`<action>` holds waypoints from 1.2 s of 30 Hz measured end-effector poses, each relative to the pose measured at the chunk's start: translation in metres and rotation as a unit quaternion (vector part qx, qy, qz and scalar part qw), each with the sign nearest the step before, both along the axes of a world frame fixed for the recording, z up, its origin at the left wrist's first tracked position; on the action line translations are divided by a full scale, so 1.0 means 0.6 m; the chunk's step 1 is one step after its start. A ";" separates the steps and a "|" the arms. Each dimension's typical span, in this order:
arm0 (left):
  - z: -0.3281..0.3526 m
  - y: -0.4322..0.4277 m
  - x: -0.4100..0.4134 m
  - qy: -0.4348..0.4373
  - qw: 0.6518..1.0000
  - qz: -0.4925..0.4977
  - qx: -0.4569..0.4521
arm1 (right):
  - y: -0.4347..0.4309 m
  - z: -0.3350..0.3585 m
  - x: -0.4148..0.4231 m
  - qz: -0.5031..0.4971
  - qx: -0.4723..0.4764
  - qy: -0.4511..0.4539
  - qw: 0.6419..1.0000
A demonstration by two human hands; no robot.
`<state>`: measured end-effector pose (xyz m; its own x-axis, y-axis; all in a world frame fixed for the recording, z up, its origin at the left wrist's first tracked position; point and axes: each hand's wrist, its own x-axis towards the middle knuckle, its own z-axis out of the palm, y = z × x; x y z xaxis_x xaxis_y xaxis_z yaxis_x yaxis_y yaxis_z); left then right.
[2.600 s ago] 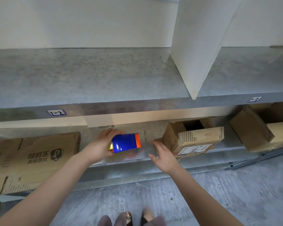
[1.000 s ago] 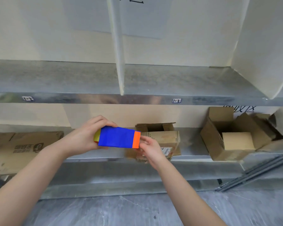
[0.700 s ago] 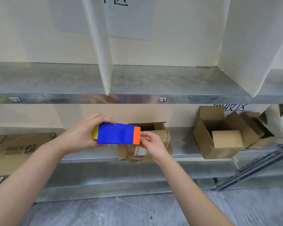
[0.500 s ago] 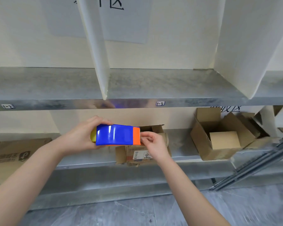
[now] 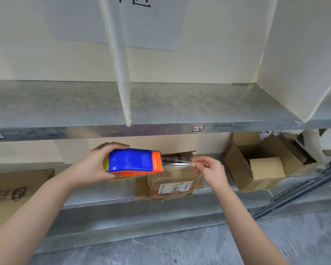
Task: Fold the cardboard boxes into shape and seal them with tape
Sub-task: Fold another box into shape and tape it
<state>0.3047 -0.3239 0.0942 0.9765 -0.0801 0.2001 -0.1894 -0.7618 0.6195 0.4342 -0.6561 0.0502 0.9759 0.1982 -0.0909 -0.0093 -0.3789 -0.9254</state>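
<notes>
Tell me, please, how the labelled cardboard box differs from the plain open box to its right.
The labelled cardboard box carries a white shipping label and dark printed stripes; the plain open box shows bare brown card. The labelled box looks smaller than the plain one. Both sit on the lower shelf, top flaps unsealed.
</notes>
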 end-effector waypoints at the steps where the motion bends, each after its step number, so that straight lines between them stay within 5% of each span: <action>1: -0.002 0.004 0.001 0.004 1.000 0.007 -0.002 | -0.002 0.001 0.004 0.001 -0.008 -0.003 1.000; 9: -0.034 -0.015 0.014 0.027 0.998 0.048 -0.017 | -0.004 -0.024 0.017 0.022 -0.075 -0.059 0.995; 17: -0.039 -0.066 0.033 0.031 0.996 0.088 -0.004 | -0.032 -0.040 0.041 0.062 0.001 0.019 0.998; 27: -0.031 -0.118 0.029 0.049 0.993 0.106 -0.022 | -0.058 -0.041 0.068 0.041 -0.073 -0.082 0.993; 32: -0.033 -0.120 0.033 0.046 0.993 0.103 -0.024 | -0.063 -0.061 0.088 0.036 -0.088 -0.031 0.995; 36: -0.038 -0.113 0.041 0.065 0.993 0.093 -0.016 | -0.047 -0.081 0.087 0.004 0.023 0.075 0.997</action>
